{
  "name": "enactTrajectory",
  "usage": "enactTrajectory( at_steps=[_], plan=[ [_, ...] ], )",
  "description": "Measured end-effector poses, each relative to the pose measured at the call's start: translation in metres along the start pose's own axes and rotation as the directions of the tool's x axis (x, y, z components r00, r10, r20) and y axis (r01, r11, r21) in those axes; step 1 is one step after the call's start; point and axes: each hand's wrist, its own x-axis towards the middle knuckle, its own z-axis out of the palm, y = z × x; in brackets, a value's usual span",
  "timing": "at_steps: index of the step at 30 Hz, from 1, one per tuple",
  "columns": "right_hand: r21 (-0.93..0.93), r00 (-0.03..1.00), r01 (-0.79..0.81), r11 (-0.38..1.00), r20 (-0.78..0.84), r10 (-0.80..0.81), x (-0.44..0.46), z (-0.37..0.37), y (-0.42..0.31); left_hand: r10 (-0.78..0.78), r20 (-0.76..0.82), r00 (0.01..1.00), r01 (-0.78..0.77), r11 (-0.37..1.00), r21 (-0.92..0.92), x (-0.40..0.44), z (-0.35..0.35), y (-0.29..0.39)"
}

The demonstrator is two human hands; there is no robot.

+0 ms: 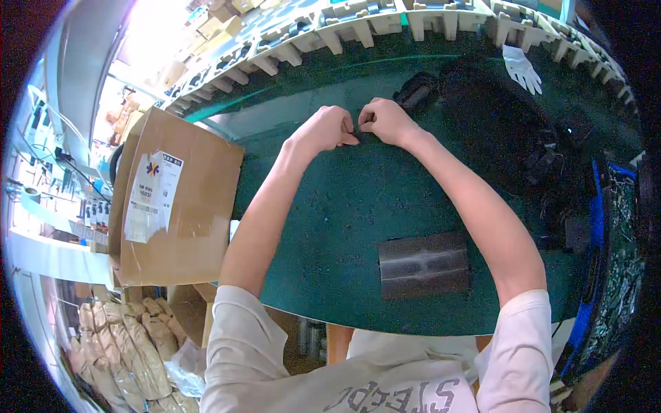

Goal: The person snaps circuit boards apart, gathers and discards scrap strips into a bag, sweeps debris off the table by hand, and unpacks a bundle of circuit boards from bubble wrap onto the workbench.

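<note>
Both hands are stretched out over the far middle of the dark green table [323, 227]. My left hand [326, 129] is closed, its thumb and fingertips pinched together. Close beside it, my right hand [387, 122] is also closed with curled fingers. Something small and dark seems to lie between the fingertips, too small to name. Just right of my right hand lies a black object [416, 91], next to a heap of black material [489, 103]. A dark rectangular sheet with pale streaks [423, 266] lies nearer my body, below the right forearm.
A large cardboard box [182, 199] with a label stands at the left. Beige moulded trays [344, 31] line the far edge. A white glove [521, 70] lies at the back right. A blue-edged bin [597, 234] of small dark parts stands at the right. Small dark bits dot the tabletop.
</note>
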Motion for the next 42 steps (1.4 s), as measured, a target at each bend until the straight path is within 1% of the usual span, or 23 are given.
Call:
enactTrajectory(
  at_steps=[3,7,8,12,13,17,18,23,27,28,32,33,37,42],
  plan=[
    [0.036,0.999,-0.006,0.999,-0.036,0.007,0.0,-0.002,-0.003,0.005,-0.018,1.0,-0.006,0.998,-0.069,0.0,0.003,-0.001],
    [0.148,0.991,-0.131,0.98,-0.006,0.133,-0.011,-0.026,-0.015,0.012,-0.051,0.999,-0.02,0.989,-0.146,-0.006,0.008,-0.006],
    [0.148,0.991,-0.131,0.98,-0.005,0.133,-0.013,-0.026,-0.015,0.016,-0.058,0.998,-0.025,0.988,-0.152,-0.008,0.009,-0.007],
    [-0.043,0.999,-0.01,0.999,-0.035,0.008,-0.022,-0.017,-0.004,0.05,-0.109,0.993,-0.07,0.981,-0.182,-0.015,0.009,-0.01],
    [-0.045,0.999,-0.011,0.999,-0.039,0.009,-0.021,-0.019,-0.004,0.055,-0.11,0.992,-0.075,0.981,-0.181,-0.013,0.007,-0.011],
    [-0.196,0.997,-0.017,0.98,0.074,0.032,-0.018,-0.02,-0.011,0.036,-0.01,0.999,-0.037,0.988,-0.151,-0.006,0.001,-0.018],
    [-0.2,0.997,-0.018,0.98,0.07,0.032,-0.016,-0.02,-0.011,0.042,-0.012,0.999,-0.043,0.988,-0.15,-0.006,-0.002,-0.016],
    [-0.215,0.999,0.011,0.977,0.048,0.0,-0.013,-0.02,-0.007,-0.02,0.055,0.998,0.026,0.995,-0.099,-0.006,-0.009,-0.006],
    [-0.188,0.999,-0.014,0.982,0.042,0.022,-0.008,-0.016,-0.006,-0.119,0.008,0.993,0.117,0.955,-0.273,-0.005,-0.001,-0.018],
    [-0.187,0.999,-0.013,0.982,0.047,0.022,-0.007,-0.016,-0.007,-0.123,0.009,0.992,0.121,0.954,-0.275,-0.006,0.001,-0.023],
    [-0.161,0.993,-0.073,0.984,0.081,0.087,-0.004,-0.02,-0.011,-0.023,-0.062,0.998,0.009,0.977,-0.215,-0.007,0.006,-0.038],
    [-0.157,0.993,-0.07,0.985,0.085,0.084,-0.004,-0.017,-0.01,-0.029,-0.062,0.998,0.015,0.977,-0.214,-0.01,0.005,-0.036],
    [-0.106,0.998,-0.055,0.993,0.003,0.056,-0.004,-0.013,-0.004,-0.062,-0.003,0.998,0.061,0.987,-0.151,-0.005,-0.002,-0.024],
    [-0.161,0.998,-0.059,0.985,-0.011,0.058,-0.01,-0.008,-0.002,-0.004,0.081,0.997,0.022,0.975,-0.222,0.006,-0.006,-0.039]
  ],
)
